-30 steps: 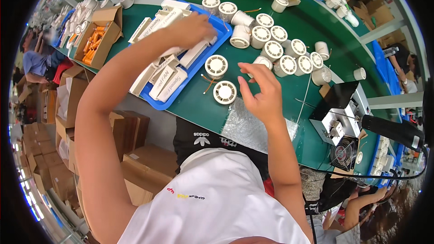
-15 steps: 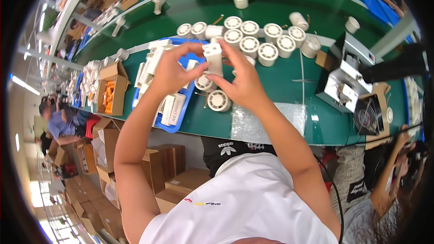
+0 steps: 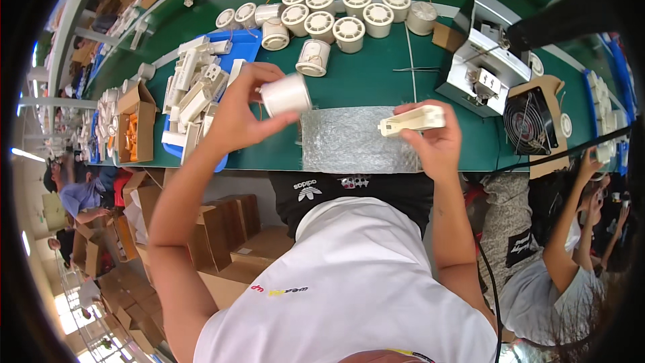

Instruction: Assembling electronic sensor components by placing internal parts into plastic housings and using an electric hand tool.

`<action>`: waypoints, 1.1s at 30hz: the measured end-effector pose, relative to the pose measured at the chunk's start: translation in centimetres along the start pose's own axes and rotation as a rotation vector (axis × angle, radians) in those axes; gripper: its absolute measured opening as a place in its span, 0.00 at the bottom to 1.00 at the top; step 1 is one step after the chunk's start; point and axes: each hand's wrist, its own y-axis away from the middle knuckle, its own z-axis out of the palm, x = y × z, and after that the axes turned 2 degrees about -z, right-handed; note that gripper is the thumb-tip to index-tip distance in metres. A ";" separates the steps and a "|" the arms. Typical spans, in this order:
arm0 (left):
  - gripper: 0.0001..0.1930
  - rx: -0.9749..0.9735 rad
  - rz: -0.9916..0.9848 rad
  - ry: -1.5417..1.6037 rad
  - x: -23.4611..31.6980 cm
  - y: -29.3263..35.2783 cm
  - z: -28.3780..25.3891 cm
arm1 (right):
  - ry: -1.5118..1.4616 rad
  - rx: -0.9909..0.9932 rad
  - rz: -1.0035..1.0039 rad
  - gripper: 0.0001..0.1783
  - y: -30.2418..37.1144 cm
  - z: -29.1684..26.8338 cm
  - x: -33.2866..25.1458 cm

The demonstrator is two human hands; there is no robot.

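My left hand [image 3: 243, 113] is closed on a white round cylinder [image 3: 286, 96] tipped on its side, held above the bench near the blue tray. The cylinder is slightly blurred. In my right hand [image 3: 438, 148] is a long cream plastic housing [image 3: 411, 121], its hollow side showing, over the right part of a bubble-wrap sheet [image 3: 356, 144]. Fingers and thumb wrap its right end. Just beyond the hands stands a white cylinder [image 3: 313, 58], with several vented ones [image 3: 349, 33] grouped behind it.
At left, a blue tray [image 3: 247, 44] holds several white plastic housings [image 3: 195, 101]. Beside it is a cardboard box [image 3: 139, 117] with orange pieces. On the right stand a metal fixture [image 3: 480, 67] and a black fan [image 3: 531, 121]. A black cable [image 3: 571, 148] crosses there.
Both hands were together around an upright white housing. Now they are apart: the right has moved right with a housing, and the left holds a cylinder. The view has shifted.
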 end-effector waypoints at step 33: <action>0.32 0.019 -0.183 1.049 3.6 -0.7 12.8 | 0.122 -0.146 -0.412 0.31 0.1 1.8 -0.7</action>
